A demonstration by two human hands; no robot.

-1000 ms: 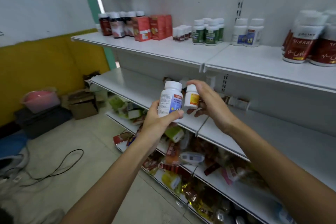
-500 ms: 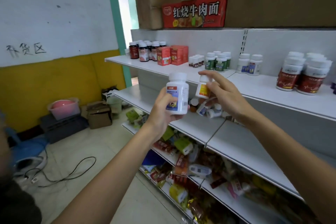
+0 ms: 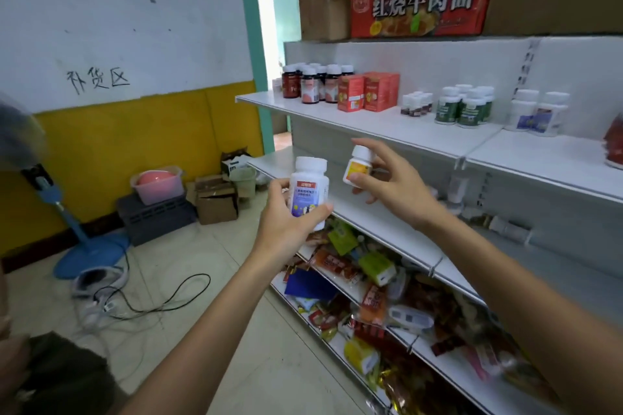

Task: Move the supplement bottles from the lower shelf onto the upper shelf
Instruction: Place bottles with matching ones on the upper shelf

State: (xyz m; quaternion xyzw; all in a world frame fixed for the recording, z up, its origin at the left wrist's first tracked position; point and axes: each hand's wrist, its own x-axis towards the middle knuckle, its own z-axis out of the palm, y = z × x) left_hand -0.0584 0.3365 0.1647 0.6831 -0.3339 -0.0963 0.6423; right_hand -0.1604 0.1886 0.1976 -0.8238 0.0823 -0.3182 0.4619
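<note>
My left hand [image 3: 286, 222] grips a large white bottle with a blue label [image 3: 309, 190], upright, in front of the lower shelf [image 3: 377, 219]. My right hand [image 3: 394, 185] pinches a small white bottle with a yellow label [image 3: 357, 169], tilted slightly, just right of the large one. Both bottles hang in the air below the front edge of the upper shelf [image 3: 371, 125]. A few small bottles [image 3: 505, 227] lie on the lower shelf behind my right forearm, partly hidden.
The upper shelf carries dark bottles [image 3: 313, 82], red boxes [image 3: 367, 91], tiny bottles [image 3: 416, 104], green-label bottles [image 3: 465, 106] and white bottles [image 3: 539, 113]. Snack packets [image 3: 364, 283] fill the shelves below. Cardboard boxes [image 3: 215, 199], a blue fan stand [image 3: 87, 246] and cables lie on the floor at left.
Both hands rose with their bottles from the lower shelf toward the upper shelf's level, and my view tilted up and swung left. The grips stay the same.
</note>
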